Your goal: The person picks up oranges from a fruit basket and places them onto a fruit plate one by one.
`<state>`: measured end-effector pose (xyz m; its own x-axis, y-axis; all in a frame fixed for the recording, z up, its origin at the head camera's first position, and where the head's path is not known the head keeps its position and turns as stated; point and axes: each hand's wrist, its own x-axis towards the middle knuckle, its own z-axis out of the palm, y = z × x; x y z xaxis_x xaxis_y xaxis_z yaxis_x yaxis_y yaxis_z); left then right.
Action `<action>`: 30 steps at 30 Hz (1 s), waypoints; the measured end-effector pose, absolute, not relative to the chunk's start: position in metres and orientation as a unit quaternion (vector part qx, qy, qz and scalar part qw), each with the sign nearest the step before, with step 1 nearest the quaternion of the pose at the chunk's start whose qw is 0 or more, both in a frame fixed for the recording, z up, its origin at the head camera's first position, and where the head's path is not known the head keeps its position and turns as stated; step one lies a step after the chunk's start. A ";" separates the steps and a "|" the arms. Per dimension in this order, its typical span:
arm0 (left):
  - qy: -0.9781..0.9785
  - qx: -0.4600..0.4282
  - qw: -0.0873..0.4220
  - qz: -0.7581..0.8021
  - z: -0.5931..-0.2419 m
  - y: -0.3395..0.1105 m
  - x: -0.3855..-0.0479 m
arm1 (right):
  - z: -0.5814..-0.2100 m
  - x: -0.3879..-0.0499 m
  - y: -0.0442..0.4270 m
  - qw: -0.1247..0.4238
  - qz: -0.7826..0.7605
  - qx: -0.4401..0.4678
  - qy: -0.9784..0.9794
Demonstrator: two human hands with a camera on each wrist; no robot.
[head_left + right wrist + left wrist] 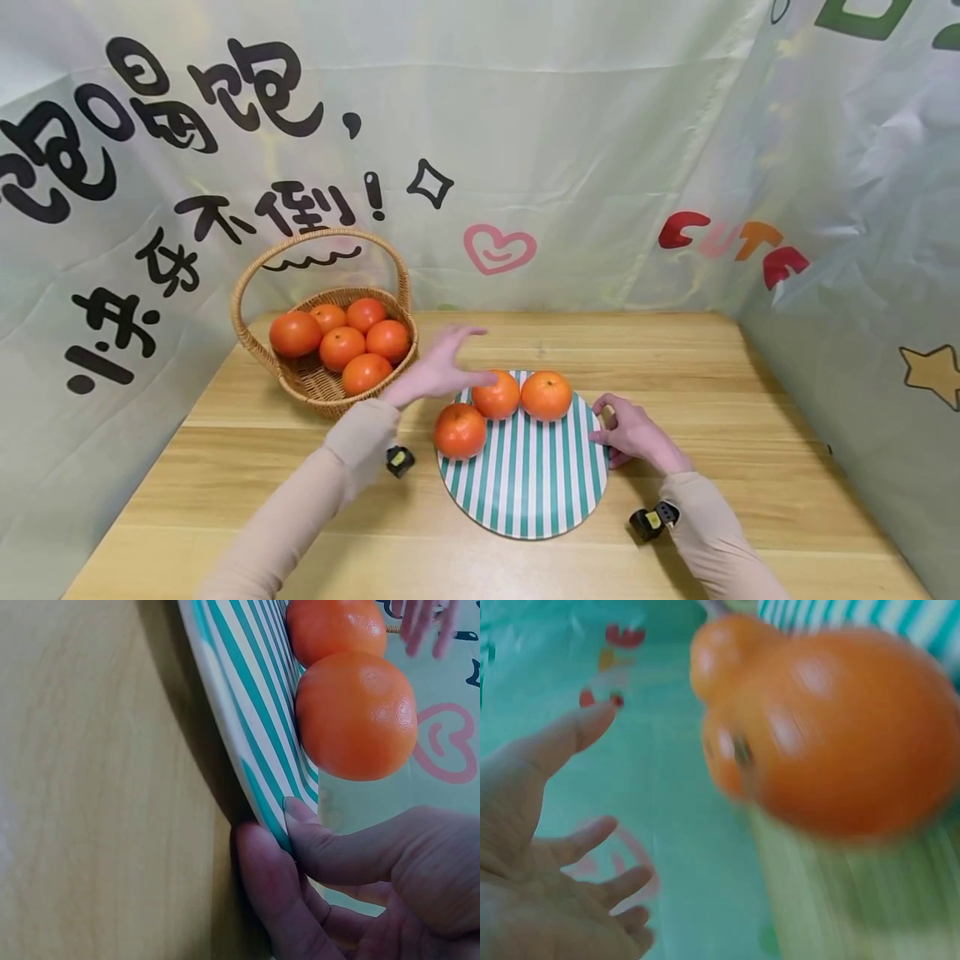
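A round plate [525, 492] with green and white stripes lies on the table and carries three oranges: one at the left edge [461, 431], one at the upper left [496, 395] and one at the top [547, 396]. My right hand [636, 435] pinches the plate's right rim; in the right wrist view the thumb [337, 851] lies on top and fingers curl beneath. Over the plate's upper left side, my left hand [442, 367] hovers with fingers spread and nothing held. The left wrist view shows its palm [517, 877] apart from the blurred oranges [847, 735].
A wicker basket [318, 387] with a tall handle stands at the back left, holding several oranges [342, 348]. The wooden table [660, 358] meets printed cloth walls [585, 167] at the back and sides. Small black devices [647, 523] sit at both wrists.
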<state>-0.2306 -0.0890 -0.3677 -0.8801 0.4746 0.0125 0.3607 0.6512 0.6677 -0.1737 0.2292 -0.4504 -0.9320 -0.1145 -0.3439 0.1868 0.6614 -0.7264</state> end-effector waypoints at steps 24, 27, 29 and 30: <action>0.987 -0.052 -0.050 0.145 -0.379 -0.272 -0.274 | -0.455 -0.174 0.231 0.183 -0.406 0.029 0.895; 0.989 -0.054 -0.063 0.125 -0.380 -0.274 -0.276 | -0.455 -0.175 0.231 0.184 -0.408 0.029 0.894; 0.989 -0.056 -0.069 0.120 -0.381 -0.275 -0.277 | -0.455 -0.175 0.231 0.185 -0.408 0.028 0.894; 0.989 -0.056 -0.071 0.120 -0.381 -0.275 -0.277 | -0.455 -0.176 0.231 0.184 -0.408 0.027 0.894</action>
